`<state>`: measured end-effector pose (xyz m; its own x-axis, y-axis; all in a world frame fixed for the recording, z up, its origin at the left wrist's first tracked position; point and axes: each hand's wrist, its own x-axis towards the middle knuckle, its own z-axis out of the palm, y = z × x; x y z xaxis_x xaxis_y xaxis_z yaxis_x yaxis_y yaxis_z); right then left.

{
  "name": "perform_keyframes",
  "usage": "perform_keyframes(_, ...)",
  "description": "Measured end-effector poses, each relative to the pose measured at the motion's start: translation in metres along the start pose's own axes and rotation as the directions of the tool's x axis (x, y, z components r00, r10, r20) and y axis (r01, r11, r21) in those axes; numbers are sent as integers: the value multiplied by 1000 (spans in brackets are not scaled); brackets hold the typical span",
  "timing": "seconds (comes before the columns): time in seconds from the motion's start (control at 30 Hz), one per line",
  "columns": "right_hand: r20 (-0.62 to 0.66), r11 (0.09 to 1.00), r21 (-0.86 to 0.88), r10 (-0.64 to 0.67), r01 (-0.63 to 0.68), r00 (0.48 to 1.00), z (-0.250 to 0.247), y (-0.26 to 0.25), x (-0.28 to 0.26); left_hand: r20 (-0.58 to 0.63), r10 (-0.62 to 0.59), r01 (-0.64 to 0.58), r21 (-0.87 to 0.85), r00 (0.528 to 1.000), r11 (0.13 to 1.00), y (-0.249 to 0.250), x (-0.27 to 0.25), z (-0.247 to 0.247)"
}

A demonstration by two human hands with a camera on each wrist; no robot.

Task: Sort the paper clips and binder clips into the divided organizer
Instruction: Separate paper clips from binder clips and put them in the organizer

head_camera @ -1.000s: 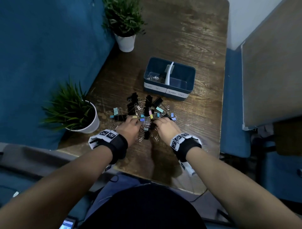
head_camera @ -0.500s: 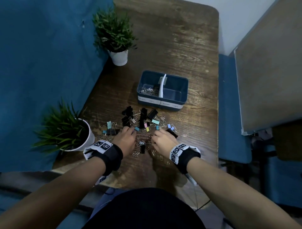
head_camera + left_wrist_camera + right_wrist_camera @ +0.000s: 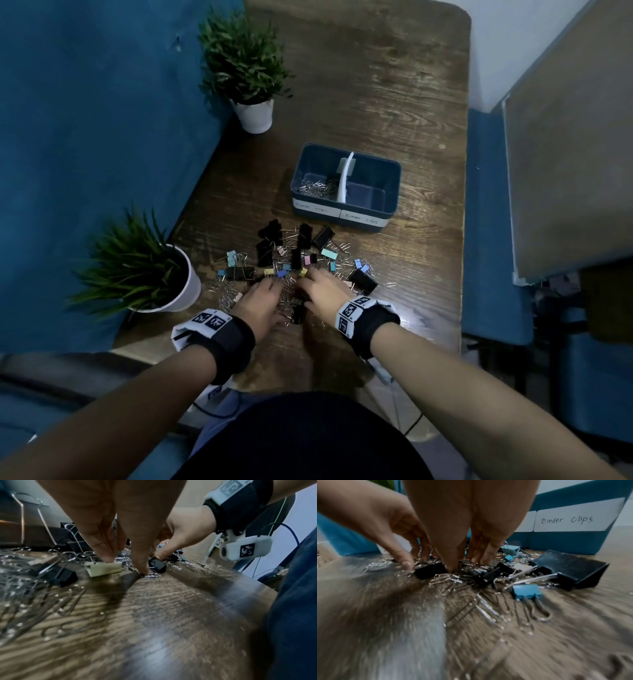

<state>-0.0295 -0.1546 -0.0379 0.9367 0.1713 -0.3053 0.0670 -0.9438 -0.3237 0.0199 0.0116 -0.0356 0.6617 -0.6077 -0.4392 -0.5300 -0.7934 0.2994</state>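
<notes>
A mixed pile of binder clips and silver paper clips (image 3: 298, 260) lies on the wooden table (image 3: 376, 85). Behind it stands the blue divided organizer (image 3: 397, 185), with paper clips (image 3: 317, 188) in its left compartment and a bare right compartment (image 3: 370, 195) labelled "Binder Clips" (image 3: 566, 519). My left hand (image 3: 260, 298) reaches down into the pile's near edge; its fingertips (image 3: 108, 559) touch a cream binder clip (image 3: 104, 568) and loose paper clips. My right hand (image 3: 323, 287) presses its fingertips (image 3: 452, 568) into paper clips beside a small black binder clip (image 3: 429, 570). Neither hand plainly holds anything.
Two potted plants stand on the left, one near (image 3: 137, 270) and one far (image 3: 246, 68). A blue wall runs along the left side. A large black binder clip (image 3: 363, 281) and a blue one (image 3: 526, 591) lie to the right of my right hand. The table's near edge is just behind my wrists.
Both hands stay at the near edge of the pile and have drawn slightly closer together. The head view has tilted, so the organizer sits lower in the picture.
</notes>
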Motion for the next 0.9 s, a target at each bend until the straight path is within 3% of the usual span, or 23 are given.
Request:
perform_keyframes(0.17,44,999,41,-1,0,999,-5,18,-13,-45,-28,30,47,999,998,0,1,-4)
perform_keyframes(0.33,-21,998,67,-17,18,1000,-10,19,-11,-93,13,-8,62,996,998,-3,-15,-4)
perform_keyframes(0.47,34,997,19,-79,78,996,-4,1,-2,-43,-78,82,98,996,992,-6,-18,0)
perform_keyframes(0.57,34,995,-14,-100,100,994,-4,-1,-1,-17,-33,35,109,999,993,-5,-16,0)
perform_keyframes(0.73,41,993,-87,-74,77,996,-15,21,-18,-21,-15,15,13,1000,1000,-14,-20,-4)
perform_keyframes(0.9,-35,999,15,-51,52,998,-16,14,-15,-105,-87,80,-76,991,994,-22,-18,-3)
